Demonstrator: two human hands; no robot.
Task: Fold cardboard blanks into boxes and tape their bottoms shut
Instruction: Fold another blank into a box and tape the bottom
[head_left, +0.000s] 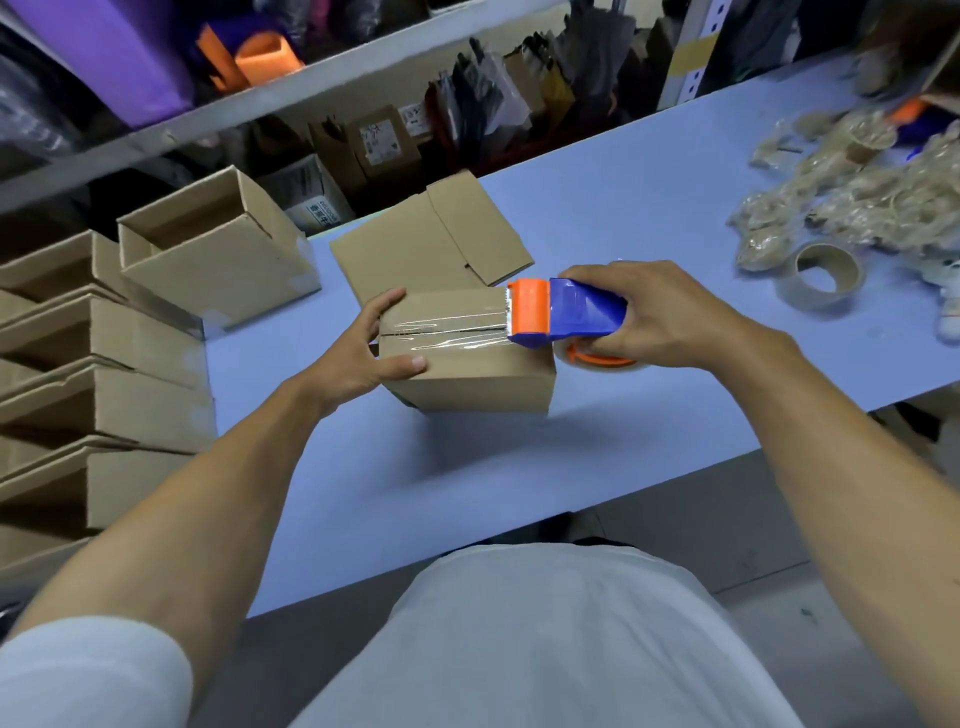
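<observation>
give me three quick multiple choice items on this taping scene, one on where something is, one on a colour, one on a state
1. Where does the loose tape roll lie?
A. on the table right of the tape dispenser
B. inside the open box
C. on the shelf

2. What colour is the tape dispenser's front end?
A. green
B. orange
C. black

3. How does the seam of the box look?
A. untaped
B. clear tape laid along it
C. flaps standing up

Answers:
1 A, it lies on the blue table beyond the right hand.
2 B, orange head on a blue body.
3 B, glossy tape runs from the left hand to the dispenser.
</observation>
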